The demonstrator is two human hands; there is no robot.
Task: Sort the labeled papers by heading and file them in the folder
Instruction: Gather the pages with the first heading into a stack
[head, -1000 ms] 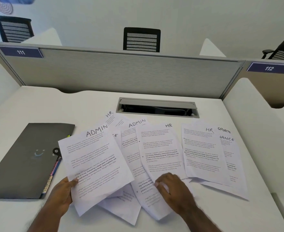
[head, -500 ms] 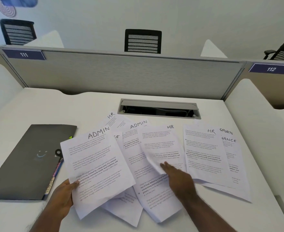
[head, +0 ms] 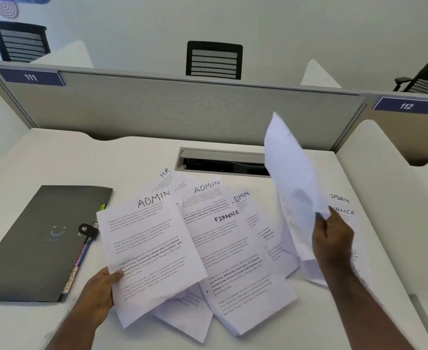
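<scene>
On the white table (head: 56,157), head view, loose printed sheets lie fanned and overlapping. Handwritten headings readable: "HR" on a rear sheet (head: 166,173); "ADMIN" on a sheet behind it (head: 207,186); a partly covered "DMIN" sheet (head: 242,197), its first letter hidden; "FINANCE" on the central sheet (head: 229,243); at right "SPORTS" (head: 339,198) and below it "NANCE" (head: 344,211), the start of that word covered. Body print is too small to read beyond fragments.

Left hand (head: 99,291) grips the lower left edge of a sheet headed "ADMIN" (head: 152,248), thumb on top, the sheet raised slightly over the pile. Right hand (head: 332,238) pinches a lifted sheet (head: 293,178) by its lower corner; that sheet stands nearly upright, blurred, showing its blank back, heading not visible. It covers part of the cable slot (head: 215,161) at the rear of the table.

Left of the papers lies the dark grey folder (head: 31,243), closed, with a faint smile mark on its cover, a black clasp (head: 88,229) at its right edge, and coloured tabs showing along that edge, their writing illegible.

Beyond the grey partition (head: 182,109), plates read "111" (head: 30,77) and "112" (head: 406,106). Black mesh chair backs (head: 214,60) stand behind; the one at far right is cut off by the frame.
</scene>
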